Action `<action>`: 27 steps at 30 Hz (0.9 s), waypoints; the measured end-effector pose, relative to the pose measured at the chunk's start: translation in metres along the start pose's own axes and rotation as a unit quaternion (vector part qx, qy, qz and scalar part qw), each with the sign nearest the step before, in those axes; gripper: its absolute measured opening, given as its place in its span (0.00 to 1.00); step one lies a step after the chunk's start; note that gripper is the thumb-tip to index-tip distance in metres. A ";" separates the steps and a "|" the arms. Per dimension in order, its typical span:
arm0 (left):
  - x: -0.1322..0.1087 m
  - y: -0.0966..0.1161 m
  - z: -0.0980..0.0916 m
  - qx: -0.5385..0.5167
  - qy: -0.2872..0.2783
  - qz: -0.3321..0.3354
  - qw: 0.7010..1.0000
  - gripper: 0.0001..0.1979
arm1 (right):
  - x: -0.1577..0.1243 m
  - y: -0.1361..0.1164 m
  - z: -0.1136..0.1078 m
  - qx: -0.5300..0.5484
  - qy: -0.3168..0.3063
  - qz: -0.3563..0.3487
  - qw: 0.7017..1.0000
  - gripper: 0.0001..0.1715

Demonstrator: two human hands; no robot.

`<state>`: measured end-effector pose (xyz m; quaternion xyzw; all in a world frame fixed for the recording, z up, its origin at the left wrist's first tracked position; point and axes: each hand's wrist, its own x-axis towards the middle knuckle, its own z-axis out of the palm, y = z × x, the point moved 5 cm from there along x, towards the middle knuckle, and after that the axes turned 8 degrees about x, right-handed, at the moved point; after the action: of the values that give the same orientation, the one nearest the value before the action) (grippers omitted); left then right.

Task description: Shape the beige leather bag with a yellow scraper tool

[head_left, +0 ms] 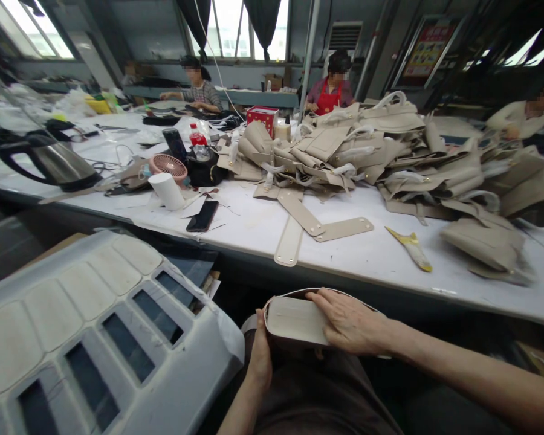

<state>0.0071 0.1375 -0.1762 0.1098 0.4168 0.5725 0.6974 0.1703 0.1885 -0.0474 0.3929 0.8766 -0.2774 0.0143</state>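
Note:
On my lap, at the lower middle of the head view, sits a beige bag [294, 318] with its long, round-ended cream base facing up. A curved wall with a thin pale edge rises along the base's far side. My left hand [259, 356] is wrapped round the bag's left end, with the thumb up along the rim. My right hand [351, 320] grips the bag from the right, its fingers bent over the far edge and onto the base. The bag's lower part is hidden against my dark clothing.
Beige bags [358, 145] are piled on the white table [236, 223]. Loose straps [344, 228], a yellow-tipped tool [410, 248], a phone [203, 216], a white roll [167, 191], a pink fan [167, 169] and a kettle [58, 160] lie nearer. A white slotted rack [118, 308] stands left; several people work beyond.

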 end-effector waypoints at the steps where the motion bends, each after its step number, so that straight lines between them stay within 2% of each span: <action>1: 0.000 0.000 0.000 -0.001 0.000 -0.003 1.000 0.32 | -0.001 0.001 0.001 0.002 0.021 -0.008 1.000 0.43; 3: -0.002 0.000 0.001 0.001 -0.002 -0.013 1.000 0.33 | -0.006 0.003 0.003 0.027 0.076 -0.041 0.996 0.47; 5: -0.004 -0.001 0.002 -0.001 -0.006 -0.028 1.000 0.33 | -0.011 0.005 0.004 0.046 0.114 -0.095 0.988 0.45; 9: -0.006 0.002 0.006 -0.003 -0.019 -0.038 0.999 0.34 | -0.017 0.004 0.003 0.022 0.130 -0.161 0.978 0.24; 13: -0.005 0.002 0.007 0.003 0.008 -0.050 0.999 0.35 | -0.007 -0.003 0.002 -0.011 0.101 -0.145 0.984 0.15; 15: -0.004 0.002 0.005 0.002 0.022 -0.052 0.998 0.34 | 0.002 -0.007 0.006 -0.037 0.088 -0.134 0.986 0.14; 18: -0.002 0.002 0.002 -0.004 0.021 -0.054 0.998 0.33 | 0.010 -0.011 0.013 -0.059 0.109 -0.119 0.985 0.16; 22: 0.001 0.004 -0.003 0.005 0.034 -0.041 0.999 0.30 | 0.010 -0.010 0.017 -0.031 0.151 -0.103 0.983 0.15; 25: 0.003 0.003 -0.005 0.009 0.045 -0.038 0.998 0.29 | 0.009 -0.015 0.014 -0.015 0.166 -0.128 0.978 0.11; 27: 0.005 0.001 -0.005 -0.007 0.040 -0.043 0.998 0.30 | 0.009 -0.021 0.013 -0.004 0.148 -0.151 0.977 0.09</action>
<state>0.0030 0.1407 -0.1803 0.0638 0.4446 0.5487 0.7052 0.1464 0.1771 -0.0502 0.2925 0.9193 -0.2120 -0.1562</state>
